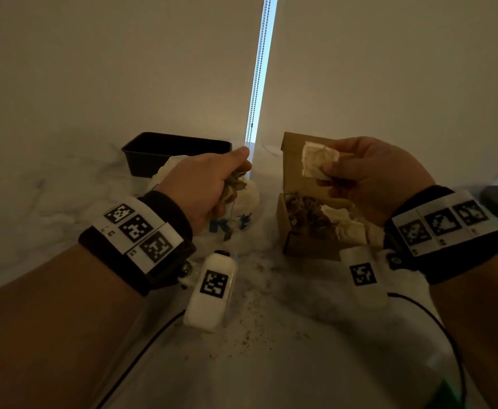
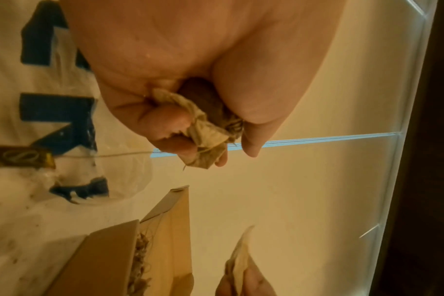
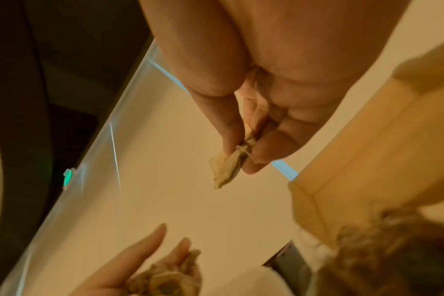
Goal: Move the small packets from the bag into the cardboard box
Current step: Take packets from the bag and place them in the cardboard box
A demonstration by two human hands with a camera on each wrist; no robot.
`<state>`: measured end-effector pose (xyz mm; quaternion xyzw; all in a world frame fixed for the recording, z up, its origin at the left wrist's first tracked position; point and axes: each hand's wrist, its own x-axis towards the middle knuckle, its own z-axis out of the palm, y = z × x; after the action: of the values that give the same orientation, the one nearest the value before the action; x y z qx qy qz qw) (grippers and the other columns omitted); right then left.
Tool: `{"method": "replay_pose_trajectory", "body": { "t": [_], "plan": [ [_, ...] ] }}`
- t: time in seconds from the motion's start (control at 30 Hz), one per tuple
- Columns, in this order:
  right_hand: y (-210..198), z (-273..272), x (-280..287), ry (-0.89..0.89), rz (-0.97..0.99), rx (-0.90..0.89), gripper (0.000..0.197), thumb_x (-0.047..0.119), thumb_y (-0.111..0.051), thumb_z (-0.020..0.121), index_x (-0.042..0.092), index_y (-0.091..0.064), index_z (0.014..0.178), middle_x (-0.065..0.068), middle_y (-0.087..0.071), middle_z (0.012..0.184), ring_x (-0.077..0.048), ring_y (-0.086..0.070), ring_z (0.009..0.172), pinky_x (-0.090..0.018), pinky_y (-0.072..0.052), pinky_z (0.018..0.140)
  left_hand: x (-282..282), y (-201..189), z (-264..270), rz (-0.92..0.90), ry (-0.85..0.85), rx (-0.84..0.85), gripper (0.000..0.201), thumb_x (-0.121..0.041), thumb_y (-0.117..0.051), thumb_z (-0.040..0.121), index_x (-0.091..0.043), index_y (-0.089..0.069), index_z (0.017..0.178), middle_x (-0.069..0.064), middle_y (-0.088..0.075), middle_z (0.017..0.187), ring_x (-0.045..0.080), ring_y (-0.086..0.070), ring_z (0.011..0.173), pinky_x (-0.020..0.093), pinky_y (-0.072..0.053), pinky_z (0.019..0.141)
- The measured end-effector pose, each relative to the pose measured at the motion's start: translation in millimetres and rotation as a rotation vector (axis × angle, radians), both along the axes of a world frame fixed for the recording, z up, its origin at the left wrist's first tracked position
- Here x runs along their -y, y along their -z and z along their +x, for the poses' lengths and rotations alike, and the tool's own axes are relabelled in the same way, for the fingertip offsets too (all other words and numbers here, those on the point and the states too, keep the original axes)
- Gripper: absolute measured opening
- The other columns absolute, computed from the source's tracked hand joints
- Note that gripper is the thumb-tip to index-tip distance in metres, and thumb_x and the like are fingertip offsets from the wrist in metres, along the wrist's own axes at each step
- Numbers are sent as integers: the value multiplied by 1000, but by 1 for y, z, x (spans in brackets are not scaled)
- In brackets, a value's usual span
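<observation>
Right hand [image 1: 368,178] pinches packet [image 1: 318,159] above cardboard box [image 1: 309,246]; left hand [image 1: 203,184] clutches packets.

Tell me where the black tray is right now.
In the head view the black tray sits at the back left of the counter, just behind the white bag and the left hand.

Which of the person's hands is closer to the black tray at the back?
Left. The left hand sits just in front of the black tray, over the bag; the right hand is off to its right, above the cardboard box.
</observation>
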<state>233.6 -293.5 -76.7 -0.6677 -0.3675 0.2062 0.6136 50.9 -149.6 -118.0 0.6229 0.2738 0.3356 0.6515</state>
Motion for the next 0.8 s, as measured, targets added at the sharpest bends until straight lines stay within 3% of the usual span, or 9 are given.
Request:
{"method": "replay_pose_trajectory", "body": {
  "t": [0.17,0.3,0.37,0.43,0.53,0.6,0.67,0.8],
  "plan": [
    [-7,28,20,157,-231,142,37,1,-73,81,9,-55,112,-16,-68,99,-27,-72,79,-37,-60,71,8,-3,-1,-116,89,73,33,-48,-62,94,-18,-73,91,1,-62,75,9,-53,58,19,-39,41],
    [0,39,19,194,-483,254,23,6,-74,82,8,-63,101,-16,-68,96,-25,-71,76,-33,-59,61,14,-4,-1,-95,90,74,30,-45,-61,96,-18,-73,89,1,-62,74,9,-52,58,19,-38,43],
    [5,37,15,184,-569,296,12,9,-74,83,12,-65,89,-14,-69,96,-27,-70,87,-42,-59,80,14,-2,-2,-97,81,69,30,-44,-61,96,-18,-74,89,0,-63,73,9,-53,59,19,-39,42],
    [7,38,11,144,-726,450,15,16,-76,81,23,-63,81,-7,-68,99,-24,-67,97,-42,-54,93,14,-1,-2,-104,81,62,30,-45,-60,96,-19,-74,90,1,-63,74,9,-52,59,18,-39,41],
    [6,40,4,144,-758,464,13,10,-72,83,14,-65,92,-14,-71,98,-30,-71,91,-44,-59,81,13,-2,-3,-115,78,44,31,-47,-59,96,-19,-73,94,1,-62,76,8,-53,60,18,-39,40],
    [-2,38,1,182,-780,534,6,16,-69,86,16,-64,87,-12,-72,95,-29,-73,84,-44,-61,75,12,-3,-4,-131,79,53,33,-48,-58,96,-18,-72,95,1,-62,75,8,-53,58,18,-39,41],
    [-11,32,2,194,-786,549,14,24,-64,91,11,-64,92,-9,-72,93,-25,-73,80,-44,-60,76,11,-5,-5,-159,88,62,35,-49,-57,96,-18,-72,96,1,-63,75,8,-54,58,18,-39,41],
    [-22,14,-1,178,-676,555,20,31,-60,94,11,-64,97,-3,-70,91,-17,-69,75,-33,-55,62,9,-9,-7,-245,121,91,42,-54,-55,95,-16,-72,102,2,-63,74,11,-55,59,19,-39,40]
  ]
}}
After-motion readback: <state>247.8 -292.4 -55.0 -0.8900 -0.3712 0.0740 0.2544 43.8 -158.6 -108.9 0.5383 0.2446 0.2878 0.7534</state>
